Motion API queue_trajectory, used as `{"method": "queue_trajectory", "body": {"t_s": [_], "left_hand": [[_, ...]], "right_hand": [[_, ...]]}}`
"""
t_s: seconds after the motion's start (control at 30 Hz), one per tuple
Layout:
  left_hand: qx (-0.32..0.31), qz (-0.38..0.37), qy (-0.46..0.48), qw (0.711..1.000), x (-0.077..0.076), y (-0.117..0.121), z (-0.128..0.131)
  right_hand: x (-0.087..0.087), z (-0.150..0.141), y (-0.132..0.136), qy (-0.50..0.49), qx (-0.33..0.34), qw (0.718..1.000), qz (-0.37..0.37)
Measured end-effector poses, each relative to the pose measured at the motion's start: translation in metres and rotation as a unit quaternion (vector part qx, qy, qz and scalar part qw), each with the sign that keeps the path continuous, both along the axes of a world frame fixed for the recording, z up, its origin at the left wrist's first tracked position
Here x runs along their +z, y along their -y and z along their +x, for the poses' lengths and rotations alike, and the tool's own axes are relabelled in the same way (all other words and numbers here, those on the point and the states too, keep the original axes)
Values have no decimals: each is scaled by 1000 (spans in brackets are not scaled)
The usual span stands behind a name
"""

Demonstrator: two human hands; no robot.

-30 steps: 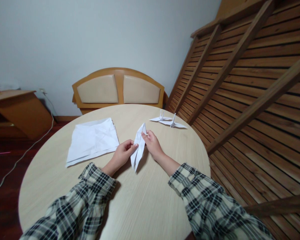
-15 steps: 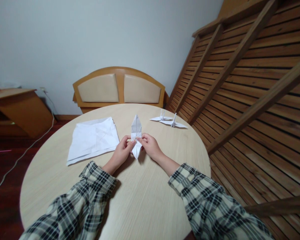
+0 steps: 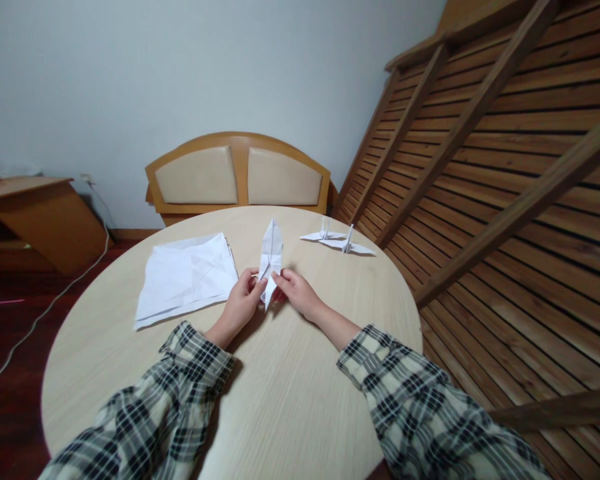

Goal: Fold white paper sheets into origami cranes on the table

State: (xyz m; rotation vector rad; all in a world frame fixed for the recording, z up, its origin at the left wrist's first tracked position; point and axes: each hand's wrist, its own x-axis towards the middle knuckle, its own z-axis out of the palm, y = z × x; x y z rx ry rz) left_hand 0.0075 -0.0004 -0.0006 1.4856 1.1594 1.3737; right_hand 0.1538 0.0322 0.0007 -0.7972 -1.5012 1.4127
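Note:
A partly folded piece of white origami paper point(image 3: 271, 248) is held over the middle of the round table, its long pointed flap turned away from me. My left hand point(image 3: 244, 298) pinches its left edge, thumb on top. On the other side my right hand point(image 3: 297, 291) grips the lower right edge, also with the thumb on top. The lower tip narrows and tilts between the thumbs. Fingers beneath the paper are largely hidden.
White paper sheets point(image 3: 183, 277) lie stacked to the left on the round table point(image 3: 280, 413). Two folded paper cranes point(image 3: 347, 247) stand at the back right. Beyond are a headboard point(image 3: 240, 170) and a leaning slatted wooden frame point(image 3: 480, 193).
The folded paper has tipped up slightly, and its far point reaches higher. Its lower flap has narrowed and swung left between the thumbs. Both hands keep their hold.

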Motion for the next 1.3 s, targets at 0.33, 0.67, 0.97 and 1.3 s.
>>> {"method": "queue_trajectory", "body": {"t_s": [0.33, 0.67, 0.97, 1.3], "left_hand": [[-14, -19, 21, 1000, 4, 4, 2], [-30, -31, 14, 999, 2, 3, 2], [17, 0, 11, 1000, -1, -1, 1], [54, 7, 12, 998, -1, -3, 0]], "right_hand": [[-4, 2, -3, 29, -43, 998, 20], [-8, 3, -5, 54, -55, 996, 32], [-8, 6, -2, 128, -45, 986, 102], [-3, 8, 5, 214, -34, 959, 184]]}}
